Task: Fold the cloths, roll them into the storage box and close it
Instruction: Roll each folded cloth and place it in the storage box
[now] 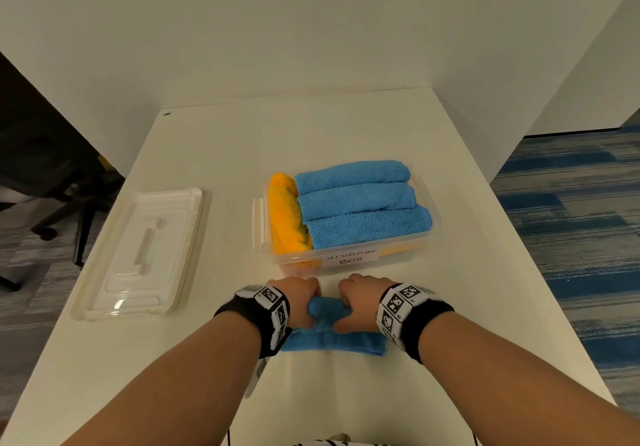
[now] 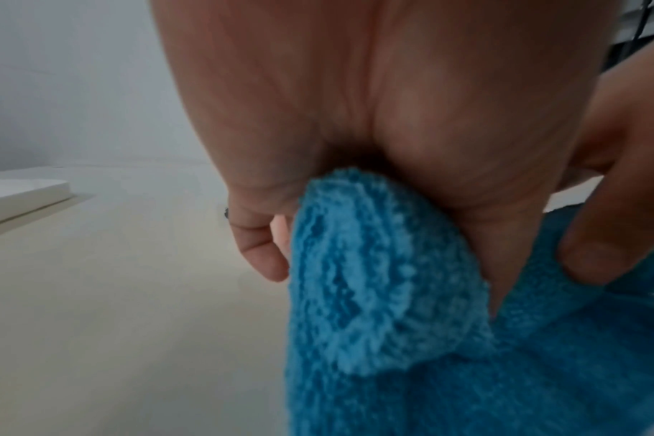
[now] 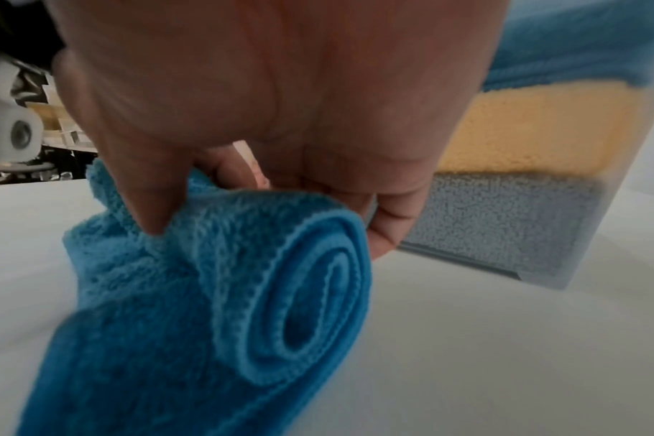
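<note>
Nearest, on the white table [image 1: 450, 307]: a blue cloth [image 1: 332, 340], half rolled, flat tail toward the body, roll on the far side. Left hand [image 1: 299, 302] curled over the roll's left end, fingers wrapped round the far side and thumb [image 2: 613, 224] pressed into the cloth. Right hand [image 1: 358, 302] curled over the right end the same way, thumb [image 3: 142, 188] dug into the near side, fingertips tucked behind. Spiral of the roll plain in the right wrist view [image 3: 303, 318]; left end of it bunched under the palm in the left wrist view [image 2: 374, 280]. Black wristbands with printed square markers on both wrists.

Just beyond the hands, close but apart: the clear storage box [image 1: 429, 237], open, with a handwritten label reading "BOX" on its near wall. Inside, 3 rolled blue cloths [image 1: 360, 199] side by side across the box, and 1 orange cloth [image 1: 285, 217] along the left wall. Orange and grey cloth also seen through the box wall in the right wrist view.

Left of the box, well apart: the clear lid [image 1: 138, 255], flat on the table.

Farther off: a black office chair at the left, blue striped carpet at the right, pale walls behind.
</note>
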{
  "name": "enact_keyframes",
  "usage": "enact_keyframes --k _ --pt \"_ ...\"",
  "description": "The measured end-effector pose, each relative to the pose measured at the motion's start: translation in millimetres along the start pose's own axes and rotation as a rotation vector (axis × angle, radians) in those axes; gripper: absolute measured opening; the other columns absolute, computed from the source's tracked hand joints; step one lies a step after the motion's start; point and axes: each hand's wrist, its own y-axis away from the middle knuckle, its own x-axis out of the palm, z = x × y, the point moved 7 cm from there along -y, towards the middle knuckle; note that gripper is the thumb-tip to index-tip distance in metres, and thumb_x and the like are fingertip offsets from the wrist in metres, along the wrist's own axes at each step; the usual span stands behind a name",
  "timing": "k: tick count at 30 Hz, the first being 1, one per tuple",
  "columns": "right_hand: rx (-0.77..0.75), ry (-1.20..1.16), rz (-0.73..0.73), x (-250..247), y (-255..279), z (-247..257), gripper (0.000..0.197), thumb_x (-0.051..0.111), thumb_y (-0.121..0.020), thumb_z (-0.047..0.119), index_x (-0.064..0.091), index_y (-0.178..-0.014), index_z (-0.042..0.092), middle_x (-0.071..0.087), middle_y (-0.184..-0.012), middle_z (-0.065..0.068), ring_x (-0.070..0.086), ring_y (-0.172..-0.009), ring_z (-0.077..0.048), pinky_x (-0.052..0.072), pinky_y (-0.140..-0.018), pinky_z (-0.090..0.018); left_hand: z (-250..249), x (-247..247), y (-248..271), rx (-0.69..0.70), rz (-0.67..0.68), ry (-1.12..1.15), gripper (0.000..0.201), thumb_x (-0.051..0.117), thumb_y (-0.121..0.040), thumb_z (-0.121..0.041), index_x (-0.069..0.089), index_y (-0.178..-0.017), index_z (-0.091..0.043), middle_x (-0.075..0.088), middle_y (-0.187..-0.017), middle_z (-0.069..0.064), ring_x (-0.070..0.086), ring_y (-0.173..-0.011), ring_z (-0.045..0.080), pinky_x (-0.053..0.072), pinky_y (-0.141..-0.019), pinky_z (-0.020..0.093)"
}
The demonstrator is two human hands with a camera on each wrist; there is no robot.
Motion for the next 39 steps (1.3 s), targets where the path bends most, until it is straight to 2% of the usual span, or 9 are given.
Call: enact_keyframes --k 5,9,12,15,18,23,27,33,39 --pt "0.037 -0.122 0.025 0 -4 -3 0.042 0.070 -0.077 0.036 0.042 -0.101 0.018 0.053 -0.084 0.000 0.057 -0.081 -0.024 0.048 -0.069 -0.032 -6 1 -1 0.011 0.070 -0.109 0.040 0.064 -0.082 -0.045 0.061 -0.113 -0.020 0.066 -0.106 0.002 0.062 -0.100 0.021 0.047 -0.077 0.031" --pt "0.042 -0.060 0.036 9 -7 1 0.042 0.066 -0.077 0.040 0.050 -0.110 0.020 0.060 -0.098 -0.003 0.061 -0.089 -0.027 0.053 -0.080 -0.040 -6 4 0 0.021 0.096 -0.093 0.044 0.069 -0.080 -0.040 0.059 -0.115 -0.017 0.063 -0.110 0.005 0.060 -0.103 0.022 0.048 -0.082 0.032" --pt "0.017 0.045 0.049 12 -7 4 0.039 0.063 -0.081 0.039 0.056 -0.113 0.018 0.054 -0.106 -0.007 0.059 -0.096 -0.029 0.051 -0.083 -0.040 -6 7 1 0.048 0.112 -0.043 0.044 0.069 -0.080 -0.035 0.058 -0.116 -0.012 0.060 -0.112 0.010 0.059 -0.104 0.026 0.047 -0.083 0.032" --pt "0.015 -0.006 0.031 10 -7 3 0.033 0.061 -0.082 0.029 0.052 -0.111 0.016 0.050 -0.105 -0.009 0.058 -0.097 -0.030 0.049 -0.079 -0.037 -6 8 0 0.047 0.117 0.030 0.040 0.067 -0.081 -0.030 0.055 -0.113 -0.011 0.060 -0.107 0.009 0.058 -0.103 0.026 0.046 -0.081 0.032" --pt "0.000 -0.065 0.002 4 -6 0 0.025 0.059 -0.083 0.022 0.046 -0.104 0.016 0.050 -0.089 -0.004 0.058 -0.086 -0.028 0.046 -0.070 -0.032 -7 3 0 0.053 0.086 0.096 0.037 0.066 -0.082 -0.027 0.053 -0.113 -0.011 0.060 -0.109 0.009 0.057 -0.105 0.025 0.043 -0.077 0.029" --pt "-0.009 -0.046 -0.022 -1 -5 0 0.026 0.057 -0.083 0.022 0.042 -0.104 0.018 0.052 -0.083 -0.003 0.059 -0.081 -0.028 0.047 -0.066 -0.032 -6 0 -1 0.070 0.048 0.178 0.043 0.069 -0.078 -0.024 0.049 -0.114 -0.014 0.061 -0.111 0.008 0.058 -0.100 0.022 0.045 -0.078 0.028" --pt "0.003 -0.016 -0.089 -6 -1 -4 0.025 0.055 -0.082 0.028 0.040 -0.102 0.025 0.060 -0.092 -0.004 0.061 -0.085 -0.030 0.045 -0.066 -0.032 -3 0 2 0.065 0.042 0.273 0.055 0.073 -0.077 -0.029 0.043 -0.120 -0.014 0.058 -0.108 0.005 0.052 -0.091 0.016 0.042 -0.074 0.026" --pt "0.025 0.008 -0.152 -19 4 -8 0.027 0.058 -0.084 0.030 0.048 -0.109 0.025 0.064 -0.103 -0.004 0.063 -0.094 -0.029 0.048 -0.078 -0.033 0 -6 4 0.050 0.089 0.219 0.048 0.069 -0.082 -0.034 0.054 -0.123 -0.013 0.060 -0.120 0.006 0.056 -0.108 0.020 0.044 -0.087 0.026" --pt "0.043 -0.025 -0.142 -24 4 -1 0.027 0.057 -0.083 0.034 0.052 -0.108 0.025 0.064 -0.101 -0.004 0.063 -0.093 -0.028 0.050 -0.076 -0.031 6 -22 7 0.083 -0.059 0.117 0.052 0.076 -0.075 -0.034 0.056 -0.121 -0.022 0.063 -0.118 0.000 0.058 -0.109 0.018 0.046 -0.095 0.031"
